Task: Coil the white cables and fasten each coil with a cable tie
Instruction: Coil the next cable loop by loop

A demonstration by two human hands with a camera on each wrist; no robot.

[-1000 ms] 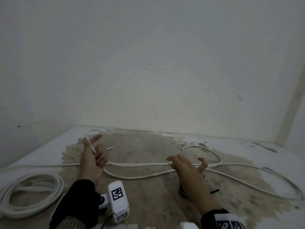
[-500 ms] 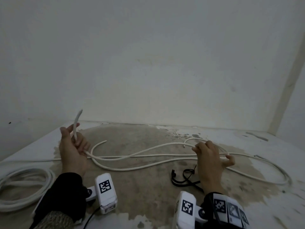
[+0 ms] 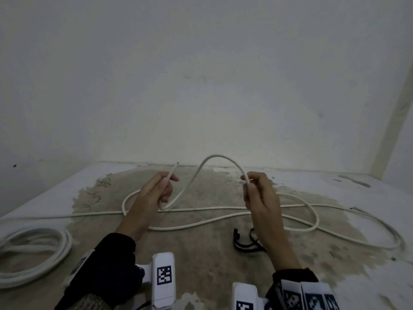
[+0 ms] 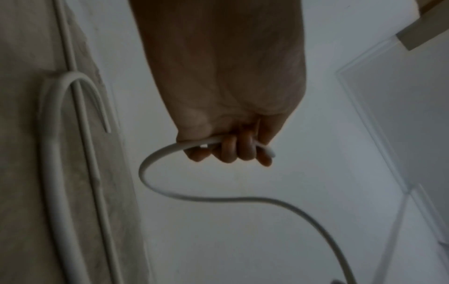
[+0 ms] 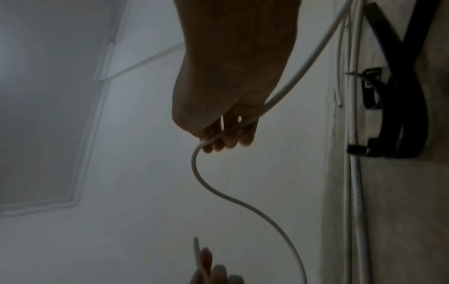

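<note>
head: left hand (image 3: 154,193) and right hand (image 3: 259,193) have lifted the cable (image 3: 220,156) off the floor (image 3: 201,253) into an arch, so the first loop is starting.
left wrist: fingers (image 4: 230,148) curled round the cable end.
right wrist: fingers (image 5: 228,134) pinching the cable; ties (image 5: 393,96) unused.

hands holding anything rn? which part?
Both grip one white cable: left hand just below its free end, right hand further along, an arch between.
</note>
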